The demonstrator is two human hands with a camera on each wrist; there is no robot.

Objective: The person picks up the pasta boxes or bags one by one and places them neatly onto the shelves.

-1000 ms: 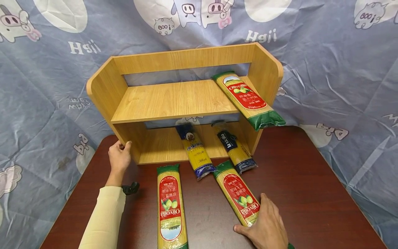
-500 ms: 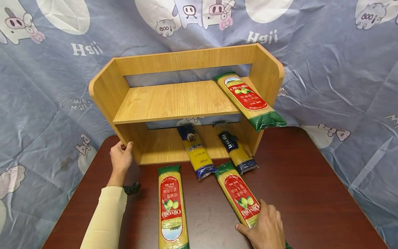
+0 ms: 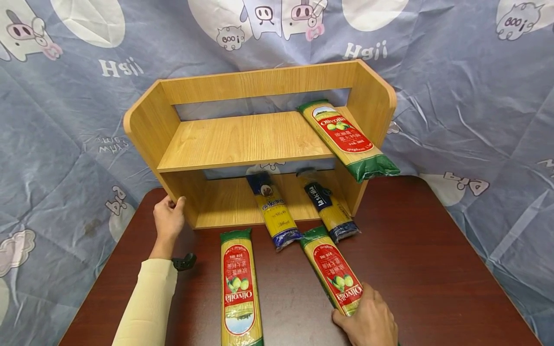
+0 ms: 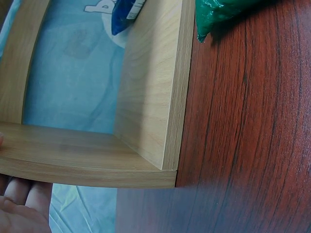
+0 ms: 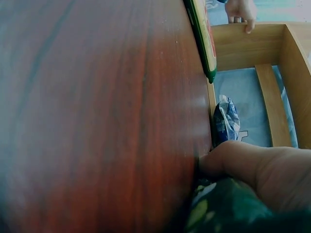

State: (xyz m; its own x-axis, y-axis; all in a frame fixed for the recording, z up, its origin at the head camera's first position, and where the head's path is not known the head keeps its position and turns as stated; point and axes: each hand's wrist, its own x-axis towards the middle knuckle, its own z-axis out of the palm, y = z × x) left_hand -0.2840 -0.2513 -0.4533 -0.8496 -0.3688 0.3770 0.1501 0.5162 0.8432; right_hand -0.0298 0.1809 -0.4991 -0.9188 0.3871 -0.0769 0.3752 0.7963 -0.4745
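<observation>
My left hand (image 3: 169, 218) pinches the front edge of the wooden shelf's left side panel (image 4: 82, 165), thumb inside and fingers outside. At the lower right of the head view, my right hand (image 3: 370, 317) grips a green-ended spaghetti pack (image 3: 331, 271) lying slanted on the table, its thumb along the left side and fingers over the right. That pack's near end is mostly hidden under the hand; its far end touches or nearly touches the blue-ended packs. A matching spaghetti pack (image 3: 238, 288) lies lengthwise in front of the shelf, left of my right hand.
A yellow-and-blue pasta pack (image 3: 277, 214) and a dark-labelled pasta pack (image 3: 326, 204) stick out from the lower shelf (image 3: 225, 202). Another green-ended spaghetti pack (image 3: 346, 137) overhangs the upper shelf (image 3: 242, 139) at right. A printed cloth (image 3: 454, 96) hangs behind the brown table (image 3: 433, 259).
My right hand's fingers and thumb have drawn in closer round the spaghetti pack, which has shifted very slightly. My left hand stays on the shelf panel.
</observation>
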